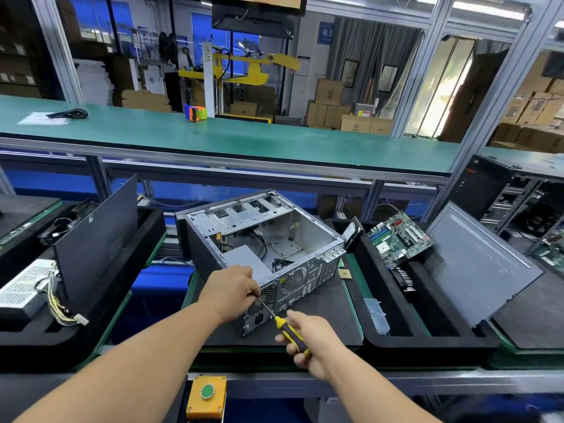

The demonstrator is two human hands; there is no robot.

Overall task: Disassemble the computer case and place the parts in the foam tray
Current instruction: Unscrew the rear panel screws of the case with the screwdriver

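Note:
An open computer case (305,230) lies on its side on a black mat, its rear panel toward me. A grey power supply (247,261) still sits inside at the near left corner. My right hand (311,343) grips the yellow-and-black handle of a screwdriver (290,332), whose tip meets the rear panel beside the power supply grille. My left hand (232,290) rests on the case's near corner, its fingers pinching the screwdriver shaft near the tip. To the right, a black foam tray (427,340) holds a green motherboard (399,239), a drive and a grey side panel (479,264).
Another foam tray (30,337) at the left holds a power supply with cables (27,288) and a black side panel (97,242). A yellow box with a green button (207,396) sits at the bench's front edge. More cases stand far right; a green shelf runs behind.

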